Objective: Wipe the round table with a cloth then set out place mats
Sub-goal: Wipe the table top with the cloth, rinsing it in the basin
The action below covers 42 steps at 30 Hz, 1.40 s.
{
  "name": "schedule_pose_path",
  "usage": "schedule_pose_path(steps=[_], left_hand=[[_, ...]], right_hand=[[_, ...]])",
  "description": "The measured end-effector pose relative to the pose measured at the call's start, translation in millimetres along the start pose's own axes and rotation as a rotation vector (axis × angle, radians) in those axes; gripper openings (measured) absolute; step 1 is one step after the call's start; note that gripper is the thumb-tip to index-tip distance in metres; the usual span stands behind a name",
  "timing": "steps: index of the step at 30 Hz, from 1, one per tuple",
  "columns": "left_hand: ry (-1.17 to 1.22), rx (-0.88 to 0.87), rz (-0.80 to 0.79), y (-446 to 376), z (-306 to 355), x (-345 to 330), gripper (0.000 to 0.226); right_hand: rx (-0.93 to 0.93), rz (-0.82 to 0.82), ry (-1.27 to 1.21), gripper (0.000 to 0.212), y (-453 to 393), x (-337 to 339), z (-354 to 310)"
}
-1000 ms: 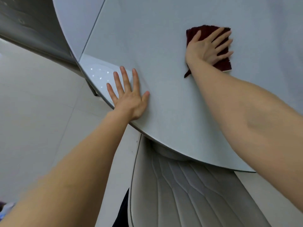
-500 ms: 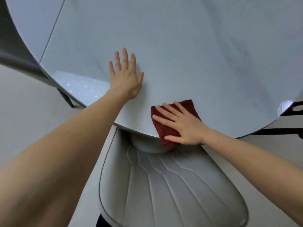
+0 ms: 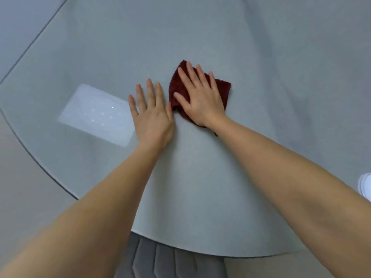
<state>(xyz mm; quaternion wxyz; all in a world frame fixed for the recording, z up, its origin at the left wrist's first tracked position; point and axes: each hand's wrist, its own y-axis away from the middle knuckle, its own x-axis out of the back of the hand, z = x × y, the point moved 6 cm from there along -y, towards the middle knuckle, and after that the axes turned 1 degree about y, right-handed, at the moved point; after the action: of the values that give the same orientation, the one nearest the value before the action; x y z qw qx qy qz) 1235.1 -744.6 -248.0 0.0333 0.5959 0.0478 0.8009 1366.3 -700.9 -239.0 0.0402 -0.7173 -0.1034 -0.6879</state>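
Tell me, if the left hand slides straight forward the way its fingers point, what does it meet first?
Probably nothing: ahead of the left hand lies only bare table. The dark red cloth lies to its right, off that line.

A round table with a smooth, glossy pale-grey top [image 3: 200, 187] is seen from above; its curved near edge runs along the bottom of the view, and a bright rectangular reflection is carried near its left edge. A folded, dark-red terry cloth [image 3: 222, 91] is laid flat on the top, well in from the near edge, roughly midway between the left and right edges. The cloth is partly covered.
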Motion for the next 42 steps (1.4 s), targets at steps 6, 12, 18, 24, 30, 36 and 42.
schedule_pose_path(steps=[6, 12, 18, 24, 30, 36, 42], left_hand=[[-0.106, 0.146, 0.087, 5, 6, -5, 0.06], [-0.132, 0.211, 0.067, -2, 4, -10, 0.059], [-0.148, 0.222, 0.054, -11, 1, -6, 0.059], [-0.076, 0.195, -0.024, -17, 1, -8, 0.06], [-0.032, 0.112, -0.119, 52, 38, -19, 0.063], [-0.022, 0.04, -0.206, 90, 40, -20, 0.063], [-0.057, 0.001, -0.235, 110, 58, -26, 0.065]], right_hand=[[-0.278, 0.022, -0.09, 0.069, -128, 7, 21], [-0.647, 0.099, -0.182, 0.074, -166, 7, 40], [-0.839, 0.122, -0.225, 0.074, -111, 1, 48], [-0.85, 0.096, -0.186, 0.072, 10, -14, 47], [-0.662, 0.108, -0.159, 0.072, 126, -15, 25], [0.097, 0.019, -0.025, 0.071, 243, -24, 31], [0.927, -0.198, 0.141, 0.069, 297, -17, 79]])
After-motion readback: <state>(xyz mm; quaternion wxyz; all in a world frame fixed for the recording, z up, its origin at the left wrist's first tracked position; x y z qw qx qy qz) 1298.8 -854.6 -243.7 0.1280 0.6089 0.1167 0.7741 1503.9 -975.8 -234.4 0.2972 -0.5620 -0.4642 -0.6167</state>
